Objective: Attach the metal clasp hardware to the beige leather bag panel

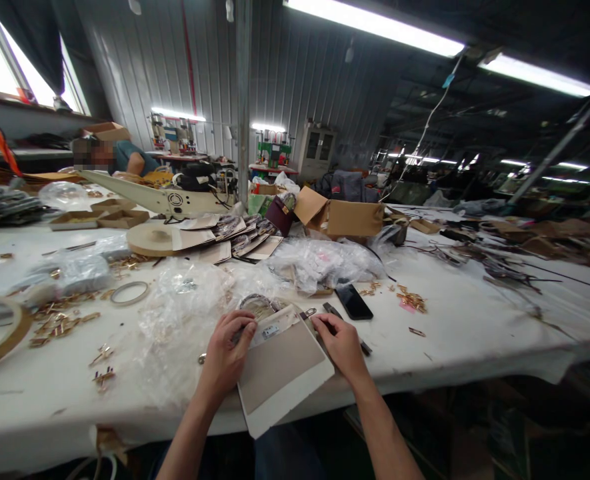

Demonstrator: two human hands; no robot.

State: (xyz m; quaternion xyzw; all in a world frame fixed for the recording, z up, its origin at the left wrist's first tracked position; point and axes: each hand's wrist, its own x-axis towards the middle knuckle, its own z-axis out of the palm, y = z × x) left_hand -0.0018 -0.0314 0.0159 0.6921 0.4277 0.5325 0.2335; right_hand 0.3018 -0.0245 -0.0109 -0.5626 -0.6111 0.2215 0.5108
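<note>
A flat beige bag panel (287,363) with a pale border lies tilted across the table's front edge, its lower end overhanging. A small printed or metal patch shows near its top, and a curved handle (259,303) arches behind it. My left hand (231,347) is closed on the panel's upper left corner, thumb on the near face. At the upper right corner, the fingers of my right hand (339,340) pinch a small dark strap end with a metal ring (311,311); the exact grip is partly hidden. Beside that hand lies a dark, narrow tool (365,347), partly covered.
A black phone (353,302) lies behind my right hand. Gold metal fittings (411,299) are scattered on both sides. Crumpled clear plastic (185,313), tape rolls (149,239), stacked bag pieces (239,237) and a cardboard box (355,217) crowd the table. Another person (119,157) leans over at far left.
</note>
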